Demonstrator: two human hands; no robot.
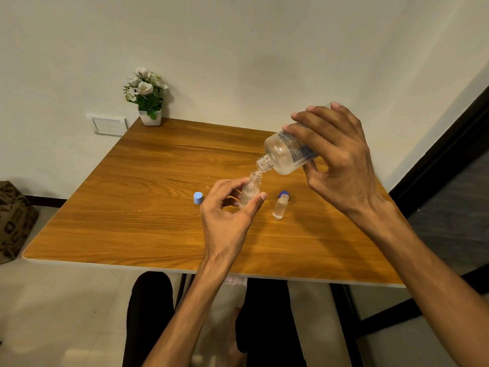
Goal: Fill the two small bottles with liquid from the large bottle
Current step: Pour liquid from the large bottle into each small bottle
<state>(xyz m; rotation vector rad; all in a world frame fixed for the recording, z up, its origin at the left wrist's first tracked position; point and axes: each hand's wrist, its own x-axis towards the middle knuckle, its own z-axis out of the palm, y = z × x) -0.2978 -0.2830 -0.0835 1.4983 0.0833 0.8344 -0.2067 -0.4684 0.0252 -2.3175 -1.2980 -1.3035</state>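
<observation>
pouring from the large clear labelled bottle (289,151) into a small clear bottle (250,190)
right hand (336,157) fingers clamped round its light, slippery body; left hand (227,213) fingers loosely steady the tippy small one.

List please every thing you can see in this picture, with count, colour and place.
large bottle: 1, clear, blue label, tilted over held small bottle
small bottles: 2, clear; one held, one standing to its right
light blue cap: 1, on table, left
dark blue cap: 1, behind standing bottle
flower pot: 1, white, far corner
table: 1, wood
wall switch: 1, white
left hand: around small bottle
right hand: holds large bottle
</observation>
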